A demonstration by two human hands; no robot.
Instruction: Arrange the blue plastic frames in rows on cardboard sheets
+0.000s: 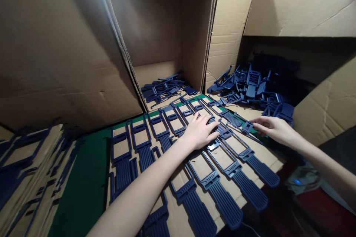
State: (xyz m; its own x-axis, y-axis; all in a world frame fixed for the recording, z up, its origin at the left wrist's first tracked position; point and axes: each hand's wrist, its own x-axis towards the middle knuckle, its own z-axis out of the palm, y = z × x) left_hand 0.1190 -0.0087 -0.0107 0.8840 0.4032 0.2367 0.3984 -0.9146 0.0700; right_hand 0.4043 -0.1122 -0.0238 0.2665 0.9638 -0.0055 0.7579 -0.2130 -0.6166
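Note:
Dark blue plastic pieces, each with an open rectangular frame and a ribbed flat tongue, lie in rows on a cardboard sheet (222, 192). My left hand (198, 131) rests over the middle of these rows, its fingers spread on the pieces under it. Part of what lies below that palm is hidden. At the right edge of the sheet, my right hand (269, 127) pinches the end of a blue plastic frame piece (247, 126) between thumb and fingers. Closest to me, a ribbed tongue (226, 207) points toward the lower right.
Behind the sheet stands a tall cardboard box (155, 22) with a loose heap of blue pieces (167, 88) inside. Another heap (253, 81) fills an open box at the right. Stacked cardboard layers with blue pieces (30, 185) stand at left. Green surface (89, 177) shows between.

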